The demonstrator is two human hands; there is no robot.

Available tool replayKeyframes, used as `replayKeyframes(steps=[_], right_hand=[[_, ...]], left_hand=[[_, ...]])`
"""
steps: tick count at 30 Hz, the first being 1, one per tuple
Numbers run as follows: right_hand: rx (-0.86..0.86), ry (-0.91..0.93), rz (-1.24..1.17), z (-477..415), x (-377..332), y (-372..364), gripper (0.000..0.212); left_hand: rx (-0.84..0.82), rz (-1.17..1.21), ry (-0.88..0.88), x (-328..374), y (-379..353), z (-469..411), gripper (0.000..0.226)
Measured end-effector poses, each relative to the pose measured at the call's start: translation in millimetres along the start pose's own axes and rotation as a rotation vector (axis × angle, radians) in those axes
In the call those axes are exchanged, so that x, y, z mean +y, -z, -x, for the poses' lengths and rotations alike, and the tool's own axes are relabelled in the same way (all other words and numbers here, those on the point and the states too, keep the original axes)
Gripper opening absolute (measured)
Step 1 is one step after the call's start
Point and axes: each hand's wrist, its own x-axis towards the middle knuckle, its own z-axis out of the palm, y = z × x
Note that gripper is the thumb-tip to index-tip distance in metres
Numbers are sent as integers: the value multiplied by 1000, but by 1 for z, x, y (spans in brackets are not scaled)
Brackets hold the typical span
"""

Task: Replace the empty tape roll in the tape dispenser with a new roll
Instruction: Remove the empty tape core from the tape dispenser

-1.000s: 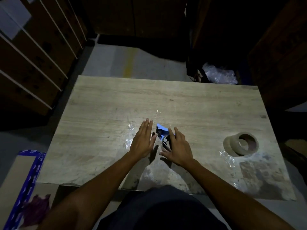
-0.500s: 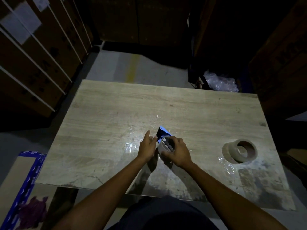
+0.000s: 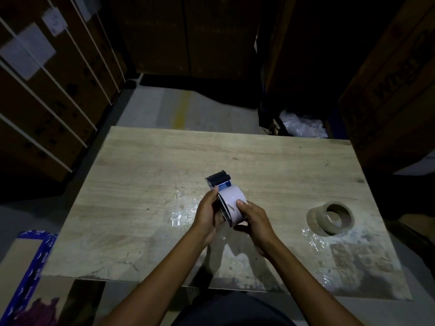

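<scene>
Holding: both hands grip the tape dispenser point(image 3: 218, 180) above the surface point(image 3: 146, 175).
Left hand point(image 3: 207, 215): fingers clasp the dispenser's side.
Right hand point(image 3: 255, 220): fingers wrapped on the white tape roll point(image 3: 231, 198).
Empty core point(image 3: 335, 217): lying on the surface, well apart.

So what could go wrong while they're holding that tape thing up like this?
The dispenser has a toothed blade at its far end, close to the left hand; a slip might nick a finger. The white roll is steadied mostly by the right hand, so it could drop onto the table. Dim light makes small parts hard to see.
</scene>
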Motion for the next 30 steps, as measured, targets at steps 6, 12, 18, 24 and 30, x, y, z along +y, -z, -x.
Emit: replayKeyframes(steps=[6, 12, 18, 24, 30], right_hand=[[-14, -111, -409, 6, -16, -1, 54], [-79, -154, -597, 5, -28, -2, 63], [-136, -191, -683, 12, -41, -6, 60], [-36, -110, -447, 9, -37, -6, 53], [112, 180, -149, 10, -43, -12, 55]], left_hand=[[-32, -147, -256, 8, -5, 15, 31], [-71, -330, -412, 18, -13, 38, 32], [-29, -405, -482, 22, -18, 45, 29], [41, -392, -473, 33, -21, 44, 22], [14, -269, -370, 36, -29, 42, 27]])
